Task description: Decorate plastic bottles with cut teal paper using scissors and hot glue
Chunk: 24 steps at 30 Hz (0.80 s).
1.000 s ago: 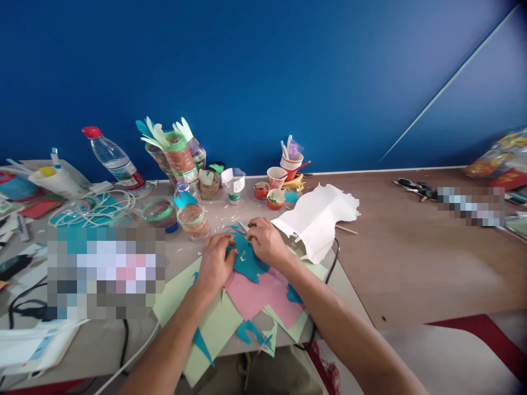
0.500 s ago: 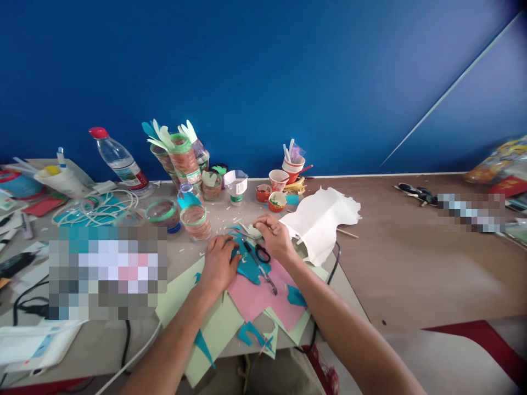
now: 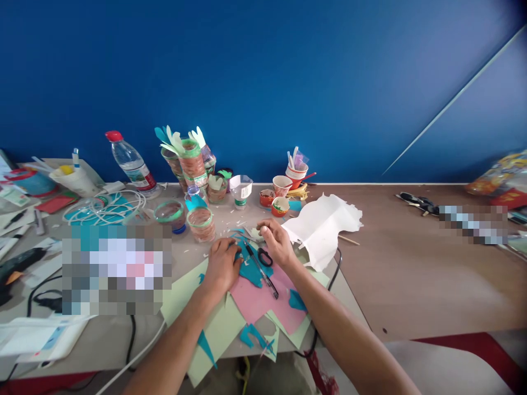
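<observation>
My left hand (image 3: pixel 223 266) lies palm down at the left edge of a cut sheet of blue paper (image 3: pixel 252 272), its fingers spread over that edge. Just behind the paper is my right hand (image 3: pixel 276 241), fingers curled and thumb bent in; whatever they pinch, if anything, is hidden. Under its fingertips is a small pale paper scrap (image 3: pixel 254 234). Between my hands, a black pen (image 3: pixel 262 270) and black-handled scissors (image 3: pixel 264 257) lie on the blue paper. Pink paper (image 3: pixel 251 302) and pale green sheets (image 3: pixel 218 334) are underneath.
Wrapped cups with paper leaves (image 3: pixel 192 162), a red-capped bottle (image 3: pixel 132 164) and a clear cup (image 3: pixel 241 192) stand along the blue wall. Small paint cups (image 3: pixel 280 206) are behind my right hand, torn white paper (image 3: pixel 325 227) right of it. Coiled white cable (image 3: pixel 105 207) lies left.
My right hand has turned slightly, its thumb now showing more at the fingertips. The left hand stays on the blue paper. The whole view has shifted a little.
</observation>
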Each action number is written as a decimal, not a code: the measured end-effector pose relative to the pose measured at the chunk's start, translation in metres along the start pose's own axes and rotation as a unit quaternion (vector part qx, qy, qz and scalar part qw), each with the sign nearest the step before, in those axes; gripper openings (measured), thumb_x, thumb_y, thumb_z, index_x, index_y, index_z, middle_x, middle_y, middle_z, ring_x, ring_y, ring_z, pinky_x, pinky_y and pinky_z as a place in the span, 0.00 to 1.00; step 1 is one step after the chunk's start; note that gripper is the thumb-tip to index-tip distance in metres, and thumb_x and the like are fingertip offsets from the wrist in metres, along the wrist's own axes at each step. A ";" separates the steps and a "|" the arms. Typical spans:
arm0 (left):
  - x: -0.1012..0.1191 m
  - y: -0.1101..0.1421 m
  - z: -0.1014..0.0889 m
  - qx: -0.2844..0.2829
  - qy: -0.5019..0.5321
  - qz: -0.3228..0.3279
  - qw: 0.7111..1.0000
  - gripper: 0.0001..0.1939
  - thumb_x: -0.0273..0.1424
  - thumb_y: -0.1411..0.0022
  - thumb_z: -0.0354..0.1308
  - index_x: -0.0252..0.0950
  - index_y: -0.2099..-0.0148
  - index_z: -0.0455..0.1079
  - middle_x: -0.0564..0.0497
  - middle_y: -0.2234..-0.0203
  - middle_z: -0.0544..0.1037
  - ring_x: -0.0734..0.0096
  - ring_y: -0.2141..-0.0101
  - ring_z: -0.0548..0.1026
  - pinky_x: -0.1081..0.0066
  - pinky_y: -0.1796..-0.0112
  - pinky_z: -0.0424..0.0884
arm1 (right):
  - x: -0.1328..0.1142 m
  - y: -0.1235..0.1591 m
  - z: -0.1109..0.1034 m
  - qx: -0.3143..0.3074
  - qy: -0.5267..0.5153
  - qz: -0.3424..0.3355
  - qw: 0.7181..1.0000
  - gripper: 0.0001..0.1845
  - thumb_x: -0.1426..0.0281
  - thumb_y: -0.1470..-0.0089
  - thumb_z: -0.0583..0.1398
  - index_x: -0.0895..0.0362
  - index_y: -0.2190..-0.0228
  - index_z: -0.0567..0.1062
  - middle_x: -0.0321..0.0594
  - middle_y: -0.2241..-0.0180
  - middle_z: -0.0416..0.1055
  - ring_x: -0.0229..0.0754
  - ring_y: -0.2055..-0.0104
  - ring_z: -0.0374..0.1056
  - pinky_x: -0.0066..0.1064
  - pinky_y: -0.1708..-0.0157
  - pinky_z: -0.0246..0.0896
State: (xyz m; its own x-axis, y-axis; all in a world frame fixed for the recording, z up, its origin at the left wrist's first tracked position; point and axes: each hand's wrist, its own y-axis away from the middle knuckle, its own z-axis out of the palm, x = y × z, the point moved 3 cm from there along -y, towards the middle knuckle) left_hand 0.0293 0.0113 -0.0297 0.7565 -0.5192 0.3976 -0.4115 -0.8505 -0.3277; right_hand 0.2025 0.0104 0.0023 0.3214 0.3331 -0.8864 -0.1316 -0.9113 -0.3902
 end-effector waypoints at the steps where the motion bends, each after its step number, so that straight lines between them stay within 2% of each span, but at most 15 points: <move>1: 0.000 0.000 0.000 0.000 0.001 -0.002 1.000 0.06 0.26 0.45 0.59 0.36 0.63 0.73 0.42 0.56 0.73 0.53 0.50 0.66 0.54 0.49 0.65 | 0.000 0.000 0.000 -0.001 0.002 -0.002 1.000 0.18 0.57 0.42 0.52 0.59 0.64 0.73 0.42 0.68 0.71 0.42 0.66 0.66 0.32 0.67 0.62; 14: 0.003 -0.001 -0.001 0.004 0.018 -0.011 1.000 0.04 0.23 0.46 0.59 0.36 0.67 0.71 0.43 0.56 0.74 0.53 0.51 0.67 0.53 0.49 0.65 | -0.003 0.002 0.004 -0.023 0.046 -0.028 0.998 0.18 0.57 0.41 0.51 0.58 0.64 0.72 0.42 0.67 0.71 0.43 0.64 0.68 0.33 0.63 0.63; 24: 0.007 0.003 -0.004 0.023 0.011 0.042 0.999 0.05 0.22 0.46 0.57 0.35 0.65 0.70 0.42 0.54 0.72 0.54 0.48 0.64 0.54 0.47 0.64 | 0.001 0.003 0.004 -0.003 0.097 -0.021 0.995 0.14 0.62 0.41 0.52 0.58 0.64 0.73 0.43 0.66 0.72 0.43 0.63 0.69 0.31 0.66 0.63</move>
State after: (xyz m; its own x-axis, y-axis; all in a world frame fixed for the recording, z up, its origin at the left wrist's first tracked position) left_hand 0.0313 0.0053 -0.0248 0.7086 -0.5910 0.3855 -0.4487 -0.7990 -0.4003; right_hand 0.1984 0.0090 -0.0007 0.5015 0.3177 -0.8047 -0.1091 -0.8995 -0.4231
